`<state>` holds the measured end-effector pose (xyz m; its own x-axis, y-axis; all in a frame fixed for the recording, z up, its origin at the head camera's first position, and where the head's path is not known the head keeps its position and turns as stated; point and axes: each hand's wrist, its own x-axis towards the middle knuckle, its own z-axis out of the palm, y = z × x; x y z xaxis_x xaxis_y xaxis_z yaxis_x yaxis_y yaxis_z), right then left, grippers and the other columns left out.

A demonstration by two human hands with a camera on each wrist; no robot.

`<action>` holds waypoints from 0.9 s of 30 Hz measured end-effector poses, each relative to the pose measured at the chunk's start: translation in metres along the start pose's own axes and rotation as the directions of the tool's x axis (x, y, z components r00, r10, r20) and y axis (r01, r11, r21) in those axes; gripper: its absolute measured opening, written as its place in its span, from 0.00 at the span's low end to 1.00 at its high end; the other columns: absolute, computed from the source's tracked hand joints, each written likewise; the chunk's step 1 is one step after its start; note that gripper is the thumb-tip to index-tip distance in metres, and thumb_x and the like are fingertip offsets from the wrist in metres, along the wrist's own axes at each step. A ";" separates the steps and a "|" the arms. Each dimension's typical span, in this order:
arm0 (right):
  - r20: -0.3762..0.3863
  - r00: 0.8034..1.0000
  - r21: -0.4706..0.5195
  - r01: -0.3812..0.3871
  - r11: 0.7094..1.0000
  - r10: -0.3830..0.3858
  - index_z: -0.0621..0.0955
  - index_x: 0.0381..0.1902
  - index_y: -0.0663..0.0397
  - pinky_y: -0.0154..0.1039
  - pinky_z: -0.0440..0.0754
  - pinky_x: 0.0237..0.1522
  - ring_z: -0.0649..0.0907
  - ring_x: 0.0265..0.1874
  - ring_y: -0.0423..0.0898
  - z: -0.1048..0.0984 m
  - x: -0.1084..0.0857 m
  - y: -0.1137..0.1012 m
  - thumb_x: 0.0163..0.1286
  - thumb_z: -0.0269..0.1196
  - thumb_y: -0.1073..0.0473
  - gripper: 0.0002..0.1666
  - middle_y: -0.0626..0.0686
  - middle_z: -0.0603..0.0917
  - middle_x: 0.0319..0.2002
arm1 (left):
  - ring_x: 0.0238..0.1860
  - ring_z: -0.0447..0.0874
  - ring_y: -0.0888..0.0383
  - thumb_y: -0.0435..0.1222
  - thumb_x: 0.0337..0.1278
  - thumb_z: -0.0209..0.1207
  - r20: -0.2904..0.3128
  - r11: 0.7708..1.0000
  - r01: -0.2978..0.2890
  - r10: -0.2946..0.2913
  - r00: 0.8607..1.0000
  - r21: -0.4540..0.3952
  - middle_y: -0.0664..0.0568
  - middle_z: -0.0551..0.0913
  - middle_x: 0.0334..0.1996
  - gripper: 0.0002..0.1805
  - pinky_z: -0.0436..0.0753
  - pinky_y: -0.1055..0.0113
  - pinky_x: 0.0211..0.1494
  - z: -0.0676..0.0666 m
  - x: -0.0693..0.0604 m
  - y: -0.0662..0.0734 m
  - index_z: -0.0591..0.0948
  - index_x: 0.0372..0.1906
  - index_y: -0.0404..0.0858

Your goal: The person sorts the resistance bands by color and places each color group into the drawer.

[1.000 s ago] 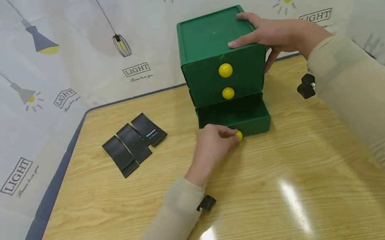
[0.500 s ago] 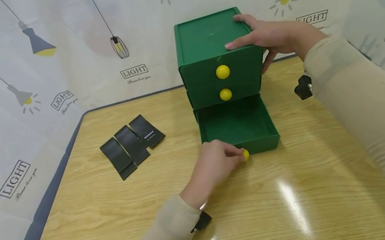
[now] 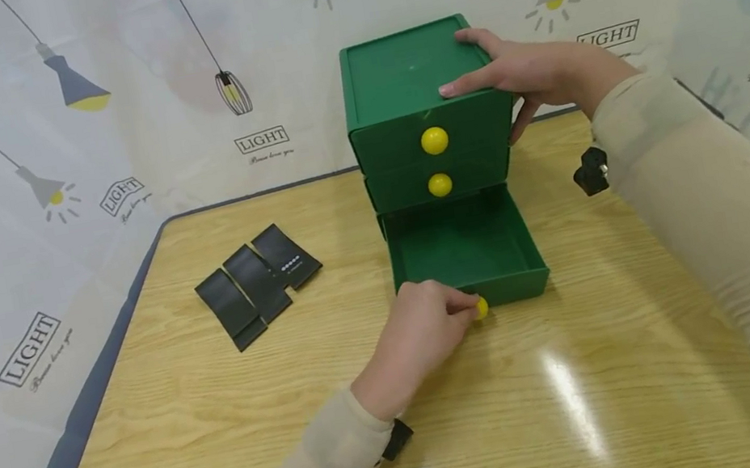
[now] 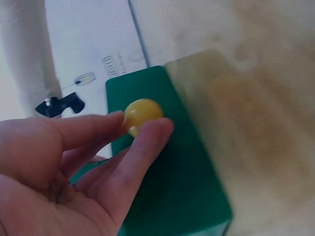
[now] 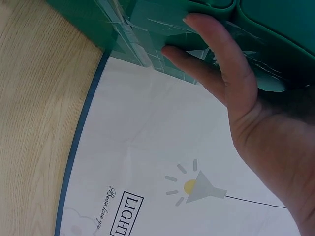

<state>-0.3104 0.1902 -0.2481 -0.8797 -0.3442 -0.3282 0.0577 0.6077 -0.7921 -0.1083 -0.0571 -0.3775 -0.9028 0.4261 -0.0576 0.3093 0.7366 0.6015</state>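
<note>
A green cabinet (image 3: 400, 156) with stacked drawers stands at the back of the table. Its lowest drawer (image 3: 519, 287) is pulled far out, and I see nothing inside. My left hand (image 3: 416, 330) pinches that drawer's yellow knob (image 4: 141, 112) between thumb and fingertips. Two more yellow knobs mark the upper drawers, which are closed. Over the cabinet's top right edge lies my right hand (image 3: 529, 70), two digits resting on the top and others against the right side. The right wrist view shows extended fingers (image 5: 231, 64) touching the green side.
A black folded leather-like piece (image 3: 259, 285) in three panels lies on the wooden table (image 3: 192, 427), left of the cabinet. Behind the table hangs a white cloth (image 3: 134, 59) printed with lamps. Each wrist carries a small black device.
My left hand has drawn the bottom drawer out toward me by its knob, mostly in the first half second and only slightly since. The right hand stays on the cabinet.
</note>
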 end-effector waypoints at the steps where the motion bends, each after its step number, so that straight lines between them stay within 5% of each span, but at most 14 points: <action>1: 0.000 1.000 -0.004 0.002 1.000 -0.002 0.24 0.79 0.08 0.64 0.89 0.53 0.57 0.84 0.65 0.000 0.000 0.000 0.70 0.64 0.26 0.67 0.51 0.29 0.88 | 0.24 0.77 0.67 0.38 0.73 0.66 0.015 1.000 0.004 -0.004 1.000 -0.003 0.55 0.95 0.44 0.09 0.71 0.76 0.24 -0.003 -0.001 0.001 0.94 0.50 0.45; 4: -0.001 1.000 -0.014 0.007 1.000 -0.007 0.24 0.79 0.08 0.63 0.89 0.53 0.56 0.85 0.65 0.000 0.000 0.000 0.70 0.63 0.26 0.67 0.50 0.29 0.88 | 0.26 0.81 0.65 0.40 0.73 0.66 0.077 0.997 0.047 -0.042 0.996 -0.067 0.56 0.95 0.42 0.09 0.77 0.74 0.28 -0.022 -0.003 0.005 0.94 0.50 0.46; 7: -0.003 1.000 -0.018 0.007 1.000 -0.007 0.24 0.79 0.08 0.63 0.89 0.54 0.55 0.85 0.64 0.000 0.000 -0.001 0.70 0.64 0.25 0.67 0.50 0.28 0.88 | 0.36 0.91 0.58 0.41 0.73 0.67 0.116 0.975 0.132 -0.112 0.987 -0.180 0.53 0.94 0.44 0.11 0.87 0.69 0.39 -0.054 -0.006 0.004 0.93 0.52 0.46; 9: -0.003 1.000 -0.008 0.002 1.000 -0.002 0.23 0.79 0.08 0.63 0.89 0.54 0.55 0.85 0.65 0.000 0.000 -0.001 0.70 0.64 0.25 0.67 0.51 0.28 0.88 | 0.40 0.94 0.53 0.41 0.73 0.67 0.085 0.953 0.161 -0.144 0.986 -0.257 0.50 0.94 0.47 0.11 0.90 0.65 0.45 -0.082 -0.008 -0.005 0.92 0.54 0.46; 12: 0.000 1.000 0.005 -0.003 1.000 0.003 0.23 0.79 0.08 0.64 0.89 0.54 0.55 0.85 0.65 0.000 0.000 0.001 0.70 0.64 0.26 0.67 0.51 0.29 0.88 | 0.42 0.94 0.53 0.43 0.73 0.67 -0.043 0.934 0.178 -0.201 0.979 -0.309 0.48 0.93 0.49 0.13 0.91 0.64 0.48 -0.127 -0.015 -0.029 0.91 0.56 0.46; 15: 0.002 1.000 0.007 -0.001 1.000 0.001 0.24 0.79 0.07 0.64 0.89 0.54 0.55 0.85 0.64 0.001 0.000 0.000 0.71 0.64 0.27 0.67 0.51 0.29 0.88 | 0.41 0.93 0.59 0.48 0.73 0.67 -0.204 0.925 0.195 -0.270 0.941 -0.325 0.52 0.93 0.49 0.18 0.91 0.67 0.48 -0.168 -0.026 -0.067 0.89 0.59 0.45; 20: 0.001 1.000 0.005 0.002 1.000 -0.002 0.23 0.79 0.08 0.64 0.89 0.54 0.54 0.85 0.64 0.001 0.000 0.000 0.71 0.64 0.27 0.67 0.50 0.28 0.88 | 0.35 0.88 0.67 0.52 0.72 0.66 -0.399 0.902 0.282 -0.402 0.824 -0.327 0.68 0.88 0.38 0.25 0.88 0.74 0.43 -0.206 -0.042 -0.146 0.86 0.63 0.42; 23: 0.000 1.000 0.007 -0.001 1.000 0.001 0.23 0.79 0.08 0.64 0.89 0.54 0.54 0.85 0.65 0.000 0.001 0.001 0.71 0.64 0.27 0.67 0.50 0.27 0.88 | 0.33 0.84 0.66 0.53 0.74 0.63 -0.398 0.867 0.372 -0.487 0.778 -0.333 0.71 0.83 0.36 0.26 0.86 0.75 0.40 -0.210 -0.044 -0.187 0.84 0.66 0.41; 27: -0.001 1.000 -0.002 -0.002 1.000 0.002 0.23 0.79 0.08 0.63 0.89 0.54 0.55 0.85 0.64 0.000 0.001 0.000 0.71 0.63 0.26 0.67 0.49 0.27 0.88 | 0.30 0.81 0.66 0.52 0.75 0.62 -0.302 0.809 0.447 -0.566 0.767 -0.382 0.69 0.82 0.33 0.29 0.86 0.73 0.40 -0.205 -0.043 -0.229 0.81 0.70 0.40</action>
<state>-0.3110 0.1904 -0.2484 -0.8802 -0.3424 -0.3288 0.0583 0.6094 -0.7907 -0.2019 -0.3518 -0.3499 -0.9576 -0.2494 -0.1440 -0.2676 0.5860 0.7649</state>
